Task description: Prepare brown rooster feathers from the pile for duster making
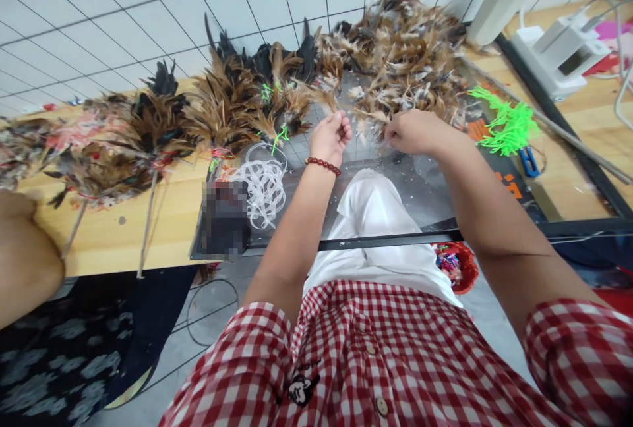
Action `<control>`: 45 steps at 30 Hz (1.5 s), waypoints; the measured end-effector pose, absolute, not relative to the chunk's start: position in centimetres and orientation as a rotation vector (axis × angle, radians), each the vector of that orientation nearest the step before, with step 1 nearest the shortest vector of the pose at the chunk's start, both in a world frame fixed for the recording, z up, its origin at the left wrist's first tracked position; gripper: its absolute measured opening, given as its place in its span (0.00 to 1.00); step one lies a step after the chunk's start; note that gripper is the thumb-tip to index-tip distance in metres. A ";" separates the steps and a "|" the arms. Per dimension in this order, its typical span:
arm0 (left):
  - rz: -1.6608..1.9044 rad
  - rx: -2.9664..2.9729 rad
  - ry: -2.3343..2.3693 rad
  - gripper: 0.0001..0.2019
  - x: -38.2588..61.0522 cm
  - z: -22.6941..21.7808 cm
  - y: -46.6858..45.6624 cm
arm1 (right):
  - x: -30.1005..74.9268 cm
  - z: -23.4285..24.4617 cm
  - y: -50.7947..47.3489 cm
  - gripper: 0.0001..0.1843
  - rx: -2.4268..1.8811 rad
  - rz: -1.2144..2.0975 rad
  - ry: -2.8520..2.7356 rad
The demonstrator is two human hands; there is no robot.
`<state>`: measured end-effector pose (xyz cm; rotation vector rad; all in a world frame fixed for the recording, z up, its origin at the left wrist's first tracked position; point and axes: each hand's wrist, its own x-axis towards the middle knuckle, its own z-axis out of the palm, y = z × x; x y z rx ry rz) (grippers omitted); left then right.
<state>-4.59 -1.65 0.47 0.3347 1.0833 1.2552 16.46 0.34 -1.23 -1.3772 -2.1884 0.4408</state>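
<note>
My left hand [331, 137], wearing a dark red bead bracelet [322, 164], is closed over the glass tabletop. Its fingers pinch a small tuft of light brown feathers [327, 96] that sticks up beyond them. My right hand [410, 132] is at the near edge of a big heap of loose brown feathers [410, 51]. Its fingers are bent together and point down; whatever lies between them is hidden. To the left of my left hand stand bundles of brown and black feathers [222, 97], some with bright green ties [279, 140].
White plastic strip [260, 193] lies coiled beside a blurred dark box [225, 219]. Green strings [507, 120], a blue tool [529, 162] and a long stick [554, 124] lie right. Feather dusters [148, 216] rest left, near another person's arm [27, 256]. A red basket [465, 269] stands below.
</note>
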 end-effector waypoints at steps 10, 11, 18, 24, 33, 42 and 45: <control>1.056 0.461 1.063 0.04 -3.6 0.6 -2.8 | 15.0 0.0 0.7 0.15 -1.159 1.159 -1.546; 1.091 0.442 1.066 0.05 -3.7 0.5 -2.7 | 15.1 -0.2 0.7 0.14 -1.185 1.073 -1.616; 1.287 0.330 1.077 0.08 -4.4 0.1 -1.6 | 13.1 -0.5 -1.4 0.16 -1.378 0.097 -2.378; 1.279 0.331 1.079 0.08 -4.2 0.2 -1.9 | 12.7 -1.4 -0.7 0.06 -1.383 0.294 -1.979; 1.101 0.502 1.060 0.03 -3.8 0.2 -2.5 | 12.3 -1.1 0.1 0.13 -1.078 1.115 -1.381; 1.049 0.595 1.070 0.09 -3.6 1.1 -3.3 | 11.8 -1.0 -0.3 0.04 -1.137 0.772 -1.531; 1.060 0.601 1.065 0.10 -3.5 1.0 -3.4 | 11.8 -1.2 -0.3 0.04 -1.140 0.779 -1.543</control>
